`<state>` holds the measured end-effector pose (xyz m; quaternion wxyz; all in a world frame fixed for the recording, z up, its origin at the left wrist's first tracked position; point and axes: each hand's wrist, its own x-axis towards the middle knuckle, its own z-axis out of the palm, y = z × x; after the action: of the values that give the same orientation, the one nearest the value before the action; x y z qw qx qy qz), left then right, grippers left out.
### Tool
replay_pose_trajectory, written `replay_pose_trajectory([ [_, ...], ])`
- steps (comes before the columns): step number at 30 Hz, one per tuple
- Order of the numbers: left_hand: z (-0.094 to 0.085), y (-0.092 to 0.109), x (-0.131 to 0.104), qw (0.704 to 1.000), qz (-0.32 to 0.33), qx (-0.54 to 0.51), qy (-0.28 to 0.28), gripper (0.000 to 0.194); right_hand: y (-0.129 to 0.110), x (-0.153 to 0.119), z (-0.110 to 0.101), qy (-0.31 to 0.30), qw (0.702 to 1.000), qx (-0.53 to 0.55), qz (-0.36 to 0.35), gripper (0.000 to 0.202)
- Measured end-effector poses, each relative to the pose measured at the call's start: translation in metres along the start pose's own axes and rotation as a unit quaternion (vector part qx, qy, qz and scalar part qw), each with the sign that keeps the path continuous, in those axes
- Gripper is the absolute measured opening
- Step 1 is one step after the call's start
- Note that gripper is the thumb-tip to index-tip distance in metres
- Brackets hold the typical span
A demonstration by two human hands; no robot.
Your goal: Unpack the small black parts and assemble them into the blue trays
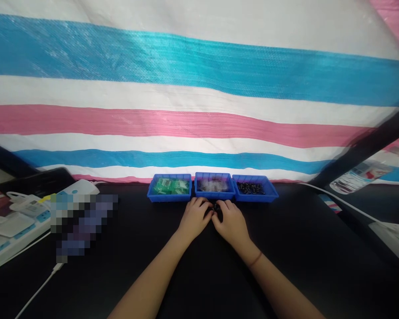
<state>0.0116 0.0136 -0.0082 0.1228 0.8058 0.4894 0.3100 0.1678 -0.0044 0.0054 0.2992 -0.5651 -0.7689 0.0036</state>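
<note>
My left hand (195, 217) and my right hand (231, 221) meet over the black tabletop, just in front of the middle blue tray (216, 195). Both are closed, with bent fingers and thumbs drawn together. Between the fingertips shows a small black piece (216, 207), too small and dark to tell its kind. The middle tray holds clear, greyish small parts (214, 184). To its left, a blue tray (169, 198) holds green and pale pieces (171, 186). On the right, another blue tray (257, 198) contains small black parts (251, 188).
A white power strip (20, 230) with plugs and cables lies at the left, beside a blurred-out object (86, 226). A dark flat device (36, 181) sits behind it. Striped sheeting (199, 124) hangs behind the trays. At the right are a clear plastic bottle (361, 177) and a white cable (346, 201).
</note>
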Motion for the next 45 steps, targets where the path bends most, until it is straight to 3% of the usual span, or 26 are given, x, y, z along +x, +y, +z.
replay_pose_trajectory([
  [9, -0.002, 0.002, 0.0, 1.0, -0.005, -0.013, -0.004, 0.014, 0.009, 0.001, 0.0, -0.067, 0.998, -0.011, -0.017, 0.019],
  [15, -0.003, 0.002, 0.001, 0.999, -0.006, -0.031, 0.004, 0.007, 0.01, 0.001, 0.0, -0.039, 0.997, 0.06, -0.018, 0.028],
  [23, -0.003, -0.003, 0.001, 0.99, 0.009, -0.131, 0.045, 0.007, 0.007, 0.003, -0.004, -0.002, 0.983, 0.177, -0.039, 0.018],
  [30, -0.006, 0.0, 0.0, 0.989, 0.012, -0.146, 0.033, 0.016, 0.006, 0.002, -0.006, -0.007, 0.971, 0.237, -0.025, 0.012],
  [45, -0.007, 0.0, 0.001, 0.989, 0.007, -0.141, 0.036, 0.017, 0.007, 0.001, -0.003, 0.01, 0.965, 0.264, 0.005, 0.019],
])
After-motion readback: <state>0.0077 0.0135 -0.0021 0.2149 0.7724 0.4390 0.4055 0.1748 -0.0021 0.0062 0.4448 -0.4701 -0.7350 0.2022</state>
